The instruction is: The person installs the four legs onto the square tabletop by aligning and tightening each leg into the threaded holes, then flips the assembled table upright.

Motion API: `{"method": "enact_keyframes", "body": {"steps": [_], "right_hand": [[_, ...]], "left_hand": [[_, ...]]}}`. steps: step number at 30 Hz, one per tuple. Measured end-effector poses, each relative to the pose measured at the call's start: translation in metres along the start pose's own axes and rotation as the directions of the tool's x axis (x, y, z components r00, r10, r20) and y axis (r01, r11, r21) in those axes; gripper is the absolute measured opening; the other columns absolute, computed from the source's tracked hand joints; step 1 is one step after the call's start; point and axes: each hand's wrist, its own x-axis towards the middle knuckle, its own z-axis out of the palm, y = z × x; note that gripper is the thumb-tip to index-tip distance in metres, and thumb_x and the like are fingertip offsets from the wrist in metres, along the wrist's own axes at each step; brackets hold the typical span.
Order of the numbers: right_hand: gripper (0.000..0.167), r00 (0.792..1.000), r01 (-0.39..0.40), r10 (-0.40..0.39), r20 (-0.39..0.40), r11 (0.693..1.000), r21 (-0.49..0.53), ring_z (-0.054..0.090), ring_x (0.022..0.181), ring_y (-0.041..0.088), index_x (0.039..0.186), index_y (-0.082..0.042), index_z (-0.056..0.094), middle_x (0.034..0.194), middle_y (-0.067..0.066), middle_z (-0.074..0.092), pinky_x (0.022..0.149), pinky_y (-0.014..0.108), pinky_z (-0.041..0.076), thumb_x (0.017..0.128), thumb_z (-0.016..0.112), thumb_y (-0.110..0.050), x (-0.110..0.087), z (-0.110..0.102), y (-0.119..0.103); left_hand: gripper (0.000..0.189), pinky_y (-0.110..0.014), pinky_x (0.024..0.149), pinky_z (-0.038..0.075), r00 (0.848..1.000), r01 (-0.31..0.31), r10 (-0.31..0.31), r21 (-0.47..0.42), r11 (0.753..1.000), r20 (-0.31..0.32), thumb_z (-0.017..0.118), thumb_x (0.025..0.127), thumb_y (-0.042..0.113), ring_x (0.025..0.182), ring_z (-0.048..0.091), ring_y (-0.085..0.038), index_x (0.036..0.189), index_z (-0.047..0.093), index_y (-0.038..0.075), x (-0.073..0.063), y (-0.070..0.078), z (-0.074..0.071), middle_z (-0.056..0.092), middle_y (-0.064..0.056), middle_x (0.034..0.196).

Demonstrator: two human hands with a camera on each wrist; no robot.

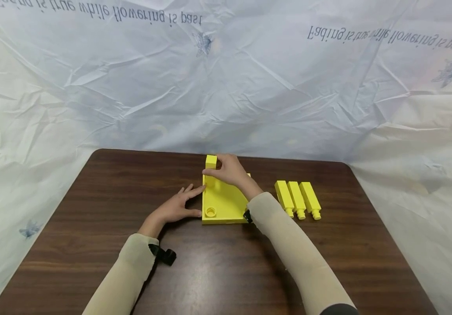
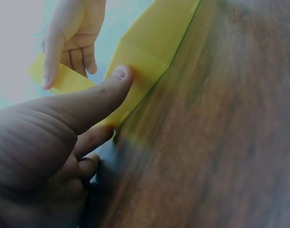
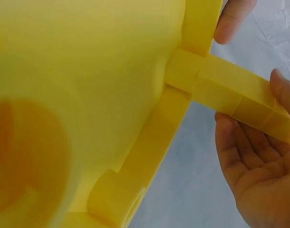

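Right hand (image 1: 231,169) gripped square yellow post (image 1: 211,162) at corner of flat yellow tray (image 1: 226,201). Left hand (image 1: 175,205), fingers kinda spread, touched tray.

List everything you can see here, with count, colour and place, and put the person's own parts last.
board: one, yellow, on the table
upright block: one, yellow, at the board's far-left corner
open round sockets: at least two, yellow, on the board
loose blocks: three, yellow, side by side right of the board
table: one, dark brown, under everything
backdrop: whitish, wrinkled, behind and beside the table
lettering: two lines, bluish grey, upper backdrop
small prints: at least three, bluish, on the backdrop
wrist devices: two, black, one per wrist
sleeves: two, cream, on both arms
left hand: one, bare, touching the board's left edge
right hand: one, bare, holding the upright block
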Motion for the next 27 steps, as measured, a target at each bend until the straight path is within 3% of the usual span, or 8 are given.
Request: {"method": "enact_keyframes", "body": {"steps": [3, 6, 14, 23, 27], "right_hand": [[0.042, 1.0, 0.007, -0.006, -0.018, 1.0, 0.005, 0.051, 0.059, 0.022, 0.099, -0.002, 0.07, 0.077, 0.011, 0.061, 0.063, 0.035, 0.049, 0.097, 0.079, -0.043, -0.0013, 0.0015, -0.0005], [0.043, 0.999, 0.011, -0.011, -0.035, 1.0, 0.002, 0.048, 0.056, 0.016, 0.081, -0.007, 0.061, 0.068, 0.006, 0.056, 0.056, 0.03, 0.044, 0.096, 0.08, -0.043, -0.0021, 0.0032, -0.0006], [0.04, 0.998, -0.015, 0.014, -0.061, 1.0, -0.019, 0.051, 0.059, 0.018, 0.083, -0.01, 0.062, 0.072, 0.006, 0.06, 0.057, 0.03, 0.044, 0.096, 0.08, -0.043, -0.003, 0.0023, -0.0038], [0.045, 0.998, -0.068, 0.068, -0.019, 0.997, -0.027, 0.04, 0.056, 0.014, 0.078, -0.01, 0.057, 0.066, 0.002, 0.045, 0.054, 0.028, 0.038, 0.095, 0.081, -0.045, -0.0036, -0.0012, -0.0088], [0.041, 0.997, -0.071, 0.071, 0.009, 0.997, -0.033, 0.049, 0.062, 0.017, 0.086, -0.008, 0.065, 0.073, 0.004, 0.056, 0.059, 0.031, 0.045, 0.096, 0.078, -0.046, -0.0034, -0.0057, -0.0101]], "left_hand": [[0.089, -0.08, 0.117, 0.015, 1.0, 0.011, -0.011, 0.018, 1.0, -0.002, 0.08, 0.096, 0.037, 0.157, -0.005, -0.054, 0.169, 0.03, 0.028, 0.0001, -0.0007, 0.0011, 0.01, -0.02, 0.175], [0.089, -0.08, 0.116, 0.016, 1.0, 0.019, -0.019, 0.027, 0.999, 0.001, 0.08, 0.096, 0.037, 0.157, -0.006, -0.055, 0.169, 0.03, 0.028, -0.0011, 0.0006, 0.0012, 0.009, -0.02, 0.175], [0.088, -0.08, 0.117, 0.015, 1.0, 0.012, -0.012, 0.015, 1.0, 0.005, 0.079, 0.097, 0.035, 0.157, -0.008, -0.053, 0.169, 0.029, 0.028, -0.0001, 0.0026, 0.001, 0.007, -0.019, 0.176], [0.076, -0.075, 0.122, 0.004, 0.996, -0.074, 0.074, -0.013, 0.997, 0.052, 0.076, 0.1, 0.022, 0.161, -0.008, -0.043, 0.166, 0.037, 0.019, -0.0034, -0.0003, 0.0, 0.019, -0.015, 0.175], [0.075, -0.076, 0.121, 0.005, 0.996, -0.074, 0.074, -0.008, 0.997, 0.045, 0.076, 0.101, 0.025, 0.161, -0.007, -0.044, 0.166, 0.039, 0.02, -0.0046, 0.0012, -0.0024, 0.02, -0.015, 0.174]]}}
